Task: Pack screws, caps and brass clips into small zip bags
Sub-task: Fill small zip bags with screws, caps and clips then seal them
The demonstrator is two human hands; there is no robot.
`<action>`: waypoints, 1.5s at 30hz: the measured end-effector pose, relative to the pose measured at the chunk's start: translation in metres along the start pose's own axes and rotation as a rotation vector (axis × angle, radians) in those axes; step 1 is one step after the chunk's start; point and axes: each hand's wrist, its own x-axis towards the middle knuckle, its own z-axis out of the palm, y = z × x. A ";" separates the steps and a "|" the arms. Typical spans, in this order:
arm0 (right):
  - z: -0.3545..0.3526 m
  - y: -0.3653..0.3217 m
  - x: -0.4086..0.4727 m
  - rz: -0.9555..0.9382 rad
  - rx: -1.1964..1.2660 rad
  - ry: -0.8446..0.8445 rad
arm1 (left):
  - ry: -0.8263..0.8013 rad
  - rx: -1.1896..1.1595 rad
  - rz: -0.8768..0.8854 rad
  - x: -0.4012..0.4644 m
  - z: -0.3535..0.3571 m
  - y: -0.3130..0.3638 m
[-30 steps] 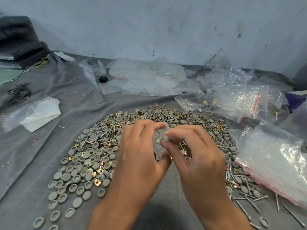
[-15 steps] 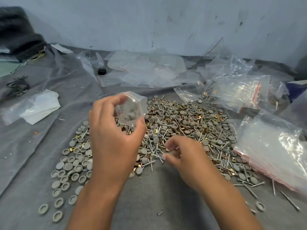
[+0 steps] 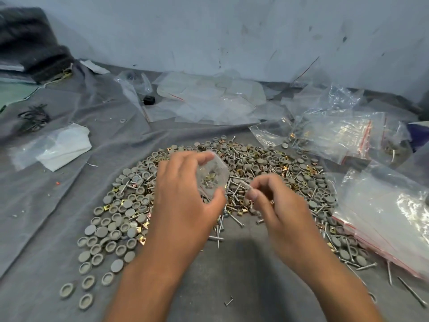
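Illumination is soft, cool and even, with only a faint diffuse shadow on the grey cloth (image 3: 58,205) beneath the forearms. Specular glare appears on the clear plastic bags (image 3: 408,205) at right. Wide-angle distortion bends the frame edges; fine detail is slightly soft.

The left hand (image 3: 185,194) grips a small clear plastic zip bag (image 3: 212,176) holding grey caps and a brass clip. The right hand (image 3: 276,205) pinches something thin beside it.

Obstacles: parts heap (image 3: 255,168) beneath the grip; stacked bags (image 3: 383,212) right of it. Free: bare cloth (image 3: 232,275) nearer the person.
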 end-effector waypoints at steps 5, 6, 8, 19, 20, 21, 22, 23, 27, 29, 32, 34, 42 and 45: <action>0.000 -0.025 0.001 -0.332 -0.031 0.185 | -0.054 0.021 0.078 -0.003 0.004 0.004; 0.002 -0.026 0.001 -0.369 -0.072 0.194 | -0.059 0.021 0.090 -0.004 0.005 0.006; 0.004 -0.025 0.001 -0.396 -0.138 0.215 | -0.057 0.028 0.104 -0.004 0.005 0.008; 0.003 -0.028 -0.002 -0.379 -0.268 0.323 | -0.091 0.069 0.106 -0.006 0.005 0.012; 0.006 -0.029 -0.003 -0.383 -0.253 0.302 | -0.095 0.074 0.113 -0.006 0.006 0.014; 0.009 -0.031 -0.004 -0.387 -0.227 0.278 | -0.099 0.078 0.119 -0.006 0.007 0.015; 0.010 -0.032 -0.004 -0.389 -0.189 0.259 | -0.104 0.078 0.119 -0.006 0.007 0.015; 0.010 -0.032 -0.003 -0.380 -0.140 0.255 | -0.106 0.075 0.113 -0.006 0.008 0.015; 0.001 -0.015 0.006 -0.149 -0.057 0.297 | -0.053 0.049 0.052 -0.004 0.005 0.010; 0.004 0.002 0.009 0.050 -0.192 0.095 | -0.015 0.042 0.010 -0.002 0.003 0.006; 0.021 0.014 0.003 0.217 -0.316 -0.184 | 0.022 0.014 -0.031 -0.001 0.000 0.002; 0.030 0.014 -0.001 0.195 -0.415 -0.217 | 0.031 0.008 -0.039 0.001 -0.001 0.000; 0.038 0.010 -0.014 0.184 -0.377 -0.284 | 0.033 0.003 -0.048 -0.001 -0.004 -0.002; 0.044 0.003 -0.014 0.136 -0.326 -0.225 | 0.045 0.007 -0.038 -0.001 -0.003 -0.001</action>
